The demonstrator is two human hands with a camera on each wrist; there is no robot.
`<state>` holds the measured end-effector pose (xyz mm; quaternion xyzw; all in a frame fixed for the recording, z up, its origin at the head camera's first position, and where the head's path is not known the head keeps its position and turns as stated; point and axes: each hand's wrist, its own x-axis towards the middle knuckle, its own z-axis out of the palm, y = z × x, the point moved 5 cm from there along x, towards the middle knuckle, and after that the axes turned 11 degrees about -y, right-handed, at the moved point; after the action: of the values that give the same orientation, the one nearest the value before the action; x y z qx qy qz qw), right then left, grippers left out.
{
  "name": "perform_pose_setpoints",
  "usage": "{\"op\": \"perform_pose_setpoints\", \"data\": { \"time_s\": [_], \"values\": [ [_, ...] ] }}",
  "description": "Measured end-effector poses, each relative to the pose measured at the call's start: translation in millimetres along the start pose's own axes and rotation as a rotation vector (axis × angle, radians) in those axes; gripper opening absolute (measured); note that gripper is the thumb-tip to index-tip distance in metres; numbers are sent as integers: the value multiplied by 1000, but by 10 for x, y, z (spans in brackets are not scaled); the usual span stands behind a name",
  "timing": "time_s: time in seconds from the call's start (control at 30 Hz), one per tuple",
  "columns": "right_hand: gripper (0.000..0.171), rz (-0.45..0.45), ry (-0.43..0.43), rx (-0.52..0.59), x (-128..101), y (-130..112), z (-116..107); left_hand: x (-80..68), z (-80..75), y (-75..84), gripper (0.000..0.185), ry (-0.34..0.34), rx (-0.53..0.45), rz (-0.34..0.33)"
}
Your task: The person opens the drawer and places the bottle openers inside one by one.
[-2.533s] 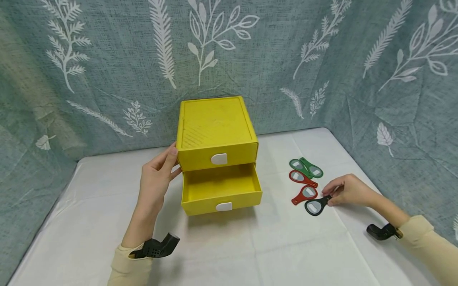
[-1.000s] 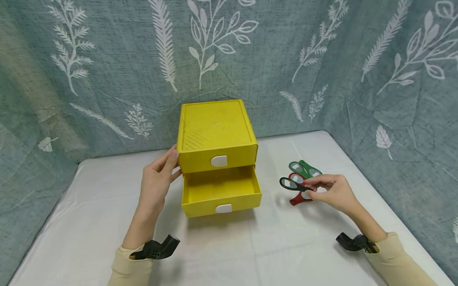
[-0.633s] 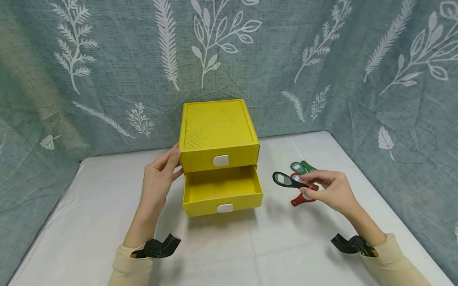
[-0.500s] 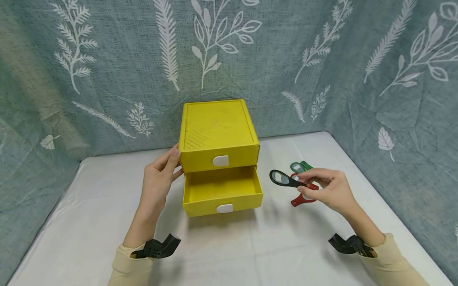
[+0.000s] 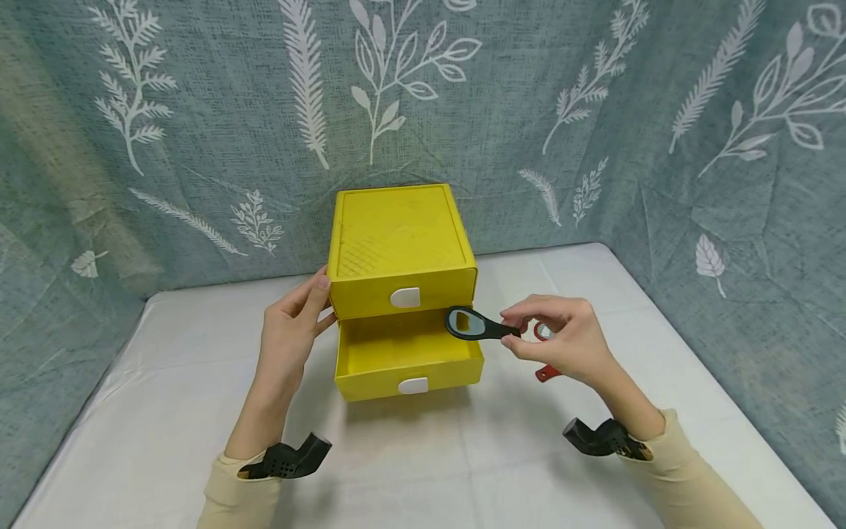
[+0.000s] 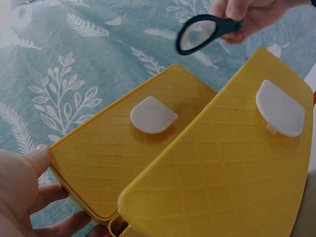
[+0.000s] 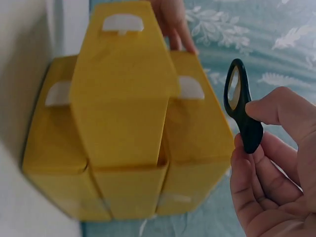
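My right hand [image 5: 565, 338] pinches the handle of a black bottle opener [image 5: 492, 330] between thumb and fingers. The opener's ring end hovers over the right side of an open yellow drawer [image 5: 407, 375]. In the right wrist view the opener [image 7: 249, 129] points away from the fingertips. My left hand [image 5: 286, 334] rests against the left side of the yellow drawer cabinet [image 5: 399, 228], its thumb at the front corner. In the left wrist view its fingers [image 6: 52, 195] lie along the cabinet's side, not curled round it. The drawer's visible interior holds nothing.
Right of the cabinet, parts of a red bottle opener [image 5: 547, 373] and another red bottle opener [image 5: 540, 328] show past my right hand. A white cloth [image 5: 396, 470] covers the table. Behind stands a patterned grey-green curtain [image 5: 251, 110]. The cabinet's upper drawer front [image 5: 370, 298] is closed.
My right hand has picked the black bottle opener up off the table and carried it left to the open drawer. It now hides the green bottle openers. My left hand has stayed at the cabinet.
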<state>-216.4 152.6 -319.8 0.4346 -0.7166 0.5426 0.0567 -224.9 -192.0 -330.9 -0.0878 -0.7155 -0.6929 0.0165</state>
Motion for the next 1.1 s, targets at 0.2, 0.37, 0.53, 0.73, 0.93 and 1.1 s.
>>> {"op": "perform_pose_setpoints", "data": {
  "time_s": [0.2, 0.37, 0.53, 0.73, 0.93, 1.1],
  "values": [
    [31, -47, -43, 22, 217, -60, 235, 1, -7, 3, 52, -6, 2, 14],
    [25, -86, -48, -39, 363, -87, 439, -1, -15, -3, 52, -10, 3, 19],
    [28, -130, -7, -49, 461, -61, 587, -3, -24, -6, 52, -2, 9, 13],
    [36, -78, 40, -8, 409, -29, 566, -1, -9, -6, 53, -14, 11, 16],
    [30, -5, 82, -3, 325, -187, 444, -13, -16, -3, 53, -2, 13, 2],
    [28, 0, 107, -35, 245, -257, 347, -17, -13, -7, 53, -2, 7, 3]
  ]
}}
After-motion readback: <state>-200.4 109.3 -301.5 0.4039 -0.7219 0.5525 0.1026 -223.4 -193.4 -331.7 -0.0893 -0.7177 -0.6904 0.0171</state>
